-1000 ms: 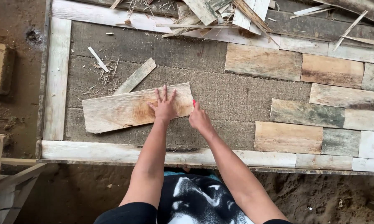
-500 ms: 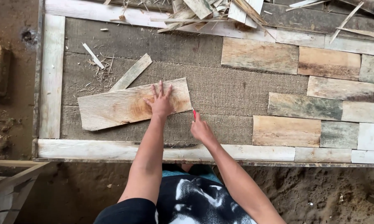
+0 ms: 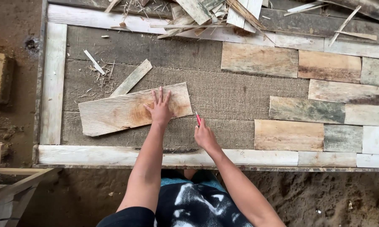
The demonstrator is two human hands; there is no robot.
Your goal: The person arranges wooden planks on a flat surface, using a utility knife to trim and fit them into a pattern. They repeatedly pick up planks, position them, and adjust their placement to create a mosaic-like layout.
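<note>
My left hand [image 3: 159, 109] lies flat with fingers spread on the right part of a pale wooden plank [image 3: 113, 112], which rests at a slight tilt on a coarse grey-brown burlap sheet [image 3: 231, 94]. My right hand [image 3: 205, 135] is closed around a red pencil [image 3: 198, 119] whose tip points up towards the plank's lower right corner, a little apart from the wood. A narrow wood strip [image 3: 132, 78] lies diagonally just above the plank.
A whitish wooden frame [image 3: 52, 84] borders the burlap. Several rectangular wood pieces [image 3: 307, 109] are laid like bricks over the right side. Offcuts and splinters [image 3: 210, 12] pile along the far edge. Bare dirt ground surrounds the frame.
My right hand with the red pencil has drawn back down from the plank's right edge towards me. My left hand stays pressed on the plank.
</note>
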